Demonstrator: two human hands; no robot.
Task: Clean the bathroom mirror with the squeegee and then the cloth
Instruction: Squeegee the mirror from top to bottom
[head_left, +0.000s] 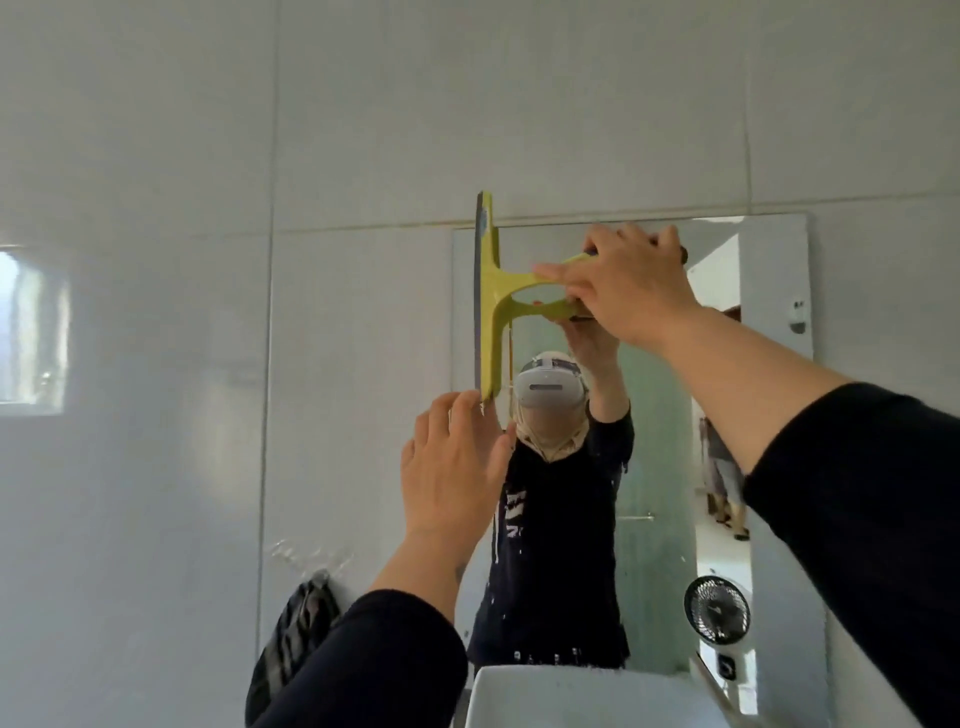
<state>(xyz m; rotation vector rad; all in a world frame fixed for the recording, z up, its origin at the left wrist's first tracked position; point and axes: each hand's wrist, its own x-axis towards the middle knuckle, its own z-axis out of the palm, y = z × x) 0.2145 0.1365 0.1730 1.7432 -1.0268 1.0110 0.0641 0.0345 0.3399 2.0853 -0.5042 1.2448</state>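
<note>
Green squeegee (491, 296) is gripped at its handle by the right hand (631, 291); the left hand (452, 467), fingers spread, steadies the blade's lower end — streaks are risked on the mirror (774, 270) if pressure is uneven.

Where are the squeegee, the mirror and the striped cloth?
squeegee (489, 312): head view, on the green blade bar.
mirror (774, 270): head view, on bare glass, upper right.
striped cloth (293, 639): head view, on its hanging middle.
</note>
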